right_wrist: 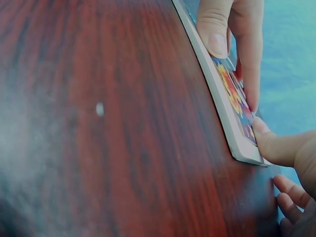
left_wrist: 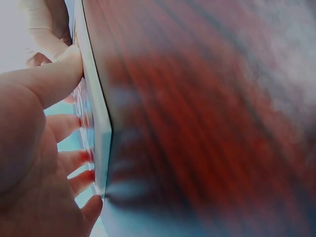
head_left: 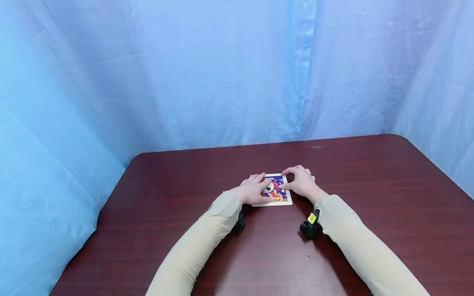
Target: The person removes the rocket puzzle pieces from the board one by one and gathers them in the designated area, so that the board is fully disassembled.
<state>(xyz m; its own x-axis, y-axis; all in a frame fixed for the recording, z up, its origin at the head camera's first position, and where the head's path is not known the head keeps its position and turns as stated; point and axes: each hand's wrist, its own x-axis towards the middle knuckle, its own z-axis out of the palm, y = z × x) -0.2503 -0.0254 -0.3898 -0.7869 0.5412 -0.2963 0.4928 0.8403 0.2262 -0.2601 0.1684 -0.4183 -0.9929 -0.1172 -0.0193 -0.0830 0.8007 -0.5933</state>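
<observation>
Pale blue curtains (head_left: 222,82) are hung around a dark red-brown table (head_left: 370,205), whose wood grain is shown clearly in the right wrist view. Flat on the table, between two hands, a white-edged board (head_left: 274,203) is set, bearing a colourful picture (head_left: 278,195) in purple, red and yellow. The picture's left part is covered by the left hand (head_left: 253,191), laid across it with fingers spread and nothing gripped. At the right edge, the board is touched by the right hand (head_left: 301,182); its thumb and forefinger are held well apart, with no pinch shown. Whether anything is pressed hard cannot be told. Pale sleeves (head_left: 349,226) are worn on both arms.

The step in hand is judged to be steadying the board and smoothing or aligning the picture within its rim. For the next move, even, light pressure is called for, with the board kept from sliding.
</observation>
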